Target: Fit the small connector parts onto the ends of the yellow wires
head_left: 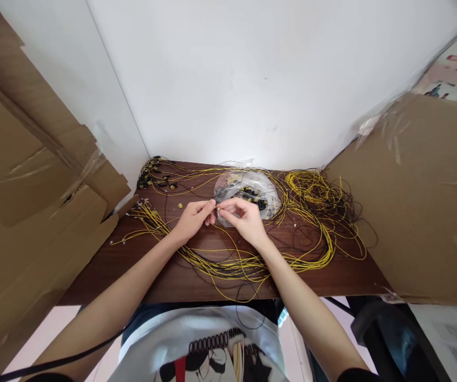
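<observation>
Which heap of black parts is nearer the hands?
The heap with clear plastic around it, just beyond the right hand. The other heap lies far left, at the back of the table.

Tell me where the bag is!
In the head view, the bag lies centrally on the table, just beyond the right hand, left of the wire tangle.

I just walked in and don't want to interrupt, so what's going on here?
Someone is handling a small black piece with a bit of yellow, pinched between the fingers of the left hand and right hand; it's too small to identify surely. Just behind the hands lies a clear plastic bag with black parts in it. A bundle of yellow and black wires curves across the brown table, under the forearms.
</observation>
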A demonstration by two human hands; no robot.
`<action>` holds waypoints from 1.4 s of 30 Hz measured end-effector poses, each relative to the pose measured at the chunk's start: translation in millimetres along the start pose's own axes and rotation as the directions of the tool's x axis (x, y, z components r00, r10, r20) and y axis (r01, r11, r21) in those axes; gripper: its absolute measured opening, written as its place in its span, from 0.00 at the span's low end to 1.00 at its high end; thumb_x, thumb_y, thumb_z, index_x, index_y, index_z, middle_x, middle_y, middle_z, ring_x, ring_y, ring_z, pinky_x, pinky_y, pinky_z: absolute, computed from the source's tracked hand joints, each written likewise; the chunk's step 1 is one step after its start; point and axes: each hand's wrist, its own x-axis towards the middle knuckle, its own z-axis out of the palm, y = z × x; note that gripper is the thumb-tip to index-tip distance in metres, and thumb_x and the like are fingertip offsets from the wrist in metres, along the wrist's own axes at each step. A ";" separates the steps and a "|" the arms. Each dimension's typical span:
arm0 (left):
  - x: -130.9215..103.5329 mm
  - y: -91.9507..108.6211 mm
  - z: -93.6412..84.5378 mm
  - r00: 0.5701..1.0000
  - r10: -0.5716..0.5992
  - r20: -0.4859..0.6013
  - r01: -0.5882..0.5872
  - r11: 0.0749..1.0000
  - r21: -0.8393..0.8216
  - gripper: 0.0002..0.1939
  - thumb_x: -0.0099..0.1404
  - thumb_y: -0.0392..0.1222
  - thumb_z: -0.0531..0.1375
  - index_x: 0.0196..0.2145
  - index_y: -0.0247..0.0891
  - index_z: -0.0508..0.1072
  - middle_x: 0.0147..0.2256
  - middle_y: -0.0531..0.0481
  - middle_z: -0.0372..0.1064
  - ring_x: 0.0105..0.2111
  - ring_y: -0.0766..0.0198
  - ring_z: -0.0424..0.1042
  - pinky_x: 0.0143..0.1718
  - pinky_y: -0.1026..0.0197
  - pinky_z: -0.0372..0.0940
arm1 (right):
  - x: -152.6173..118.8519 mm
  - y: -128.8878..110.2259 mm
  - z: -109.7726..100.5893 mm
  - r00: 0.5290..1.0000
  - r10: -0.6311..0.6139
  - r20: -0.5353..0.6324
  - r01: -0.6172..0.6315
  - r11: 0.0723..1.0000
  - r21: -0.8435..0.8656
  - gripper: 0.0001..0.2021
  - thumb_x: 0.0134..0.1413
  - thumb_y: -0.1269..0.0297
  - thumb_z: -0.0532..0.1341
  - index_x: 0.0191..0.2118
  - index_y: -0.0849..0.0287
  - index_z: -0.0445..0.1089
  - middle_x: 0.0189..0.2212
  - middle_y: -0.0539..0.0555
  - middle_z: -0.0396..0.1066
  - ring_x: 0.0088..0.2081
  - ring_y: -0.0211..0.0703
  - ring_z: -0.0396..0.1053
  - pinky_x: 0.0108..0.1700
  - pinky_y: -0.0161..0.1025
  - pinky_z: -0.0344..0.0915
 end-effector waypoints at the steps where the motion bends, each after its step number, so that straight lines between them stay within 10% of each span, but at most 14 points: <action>1: -0.2 0.1 0.6 1.000 -0.018 0.004 0.018 0.999 -0.037 0.23 0.62 0.56 0.53 0.22 0.32 0.68 0.18 0.51 0.64 0.19 0.70 0.61 0.23 0.66 0.58 | 0.1 -0.1 -0.2 1.000 0.002 -0.001 -0.002 1.000 -0.004 0.06 0.50 0.65 0.63 0.35 0.59 0.73 0.30 0.53 0.74 0.32 0.41 0.72 0.39 0.38 0.69; 42: -2.8 -5.8 1.3 0.995 0.057 0.078 -0.068 0.986 0.149 0.16 0.60 0.48 0.56 0.25 0.32 0.73 0.20 0.52 0.64 0.21 0.70 0.59 0.23 0.68 0.57 | 0.4 4.9 -3.1 0.992 0.086 -0.087 -0.087 0.996 0.002 0.08 0.46 0.60 0.66 0.30 0.60 0.73 0.26 0.53 0.73 0.27 0.40 0.70 0.32 0.36 0.67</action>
